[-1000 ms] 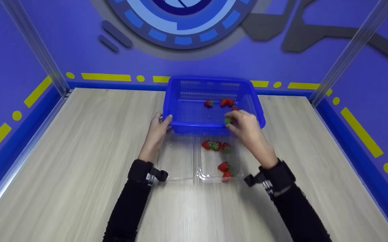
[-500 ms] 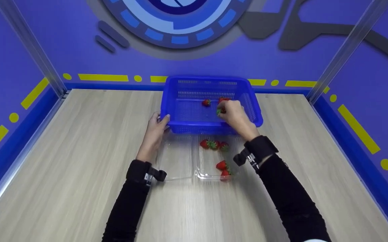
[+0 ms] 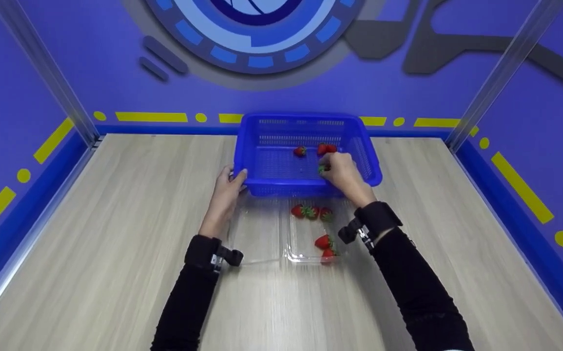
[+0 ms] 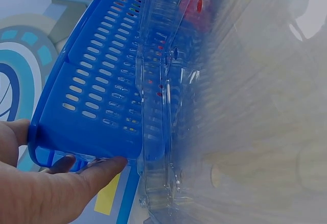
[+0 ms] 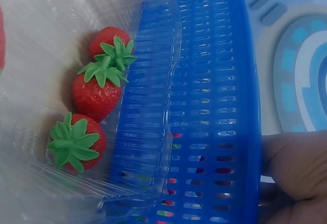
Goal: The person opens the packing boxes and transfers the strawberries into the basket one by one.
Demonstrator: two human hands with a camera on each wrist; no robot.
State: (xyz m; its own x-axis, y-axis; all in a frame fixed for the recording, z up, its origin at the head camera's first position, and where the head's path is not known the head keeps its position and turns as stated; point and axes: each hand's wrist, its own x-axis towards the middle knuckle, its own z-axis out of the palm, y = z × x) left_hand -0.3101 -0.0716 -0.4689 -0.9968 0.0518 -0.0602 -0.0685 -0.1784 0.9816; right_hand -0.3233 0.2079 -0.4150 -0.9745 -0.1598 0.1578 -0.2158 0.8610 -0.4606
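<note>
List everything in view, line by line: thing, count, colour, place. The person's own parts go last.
Table: 1, pale wood grain, under everything
Wall panels: 3, blue-purple with yellow and grey markings, back and sides
Posts: 2, grey, back corners
Basket: 1, blue, table's far middle
Container: 1, clear, in front of basket
Loose strawberries: 3 clearly seen, red, in basket
Covered strawberry: 1, green leaves showing, in basket
Container strawberries: 5, red and green, right half
Sleeves: 2, black, forearms
Wrist straps: 2, black, wrists
Left hand: 1, bare, gripping basket's left side
Right hand: 1, bare, fingers at covered strawberry
</note>
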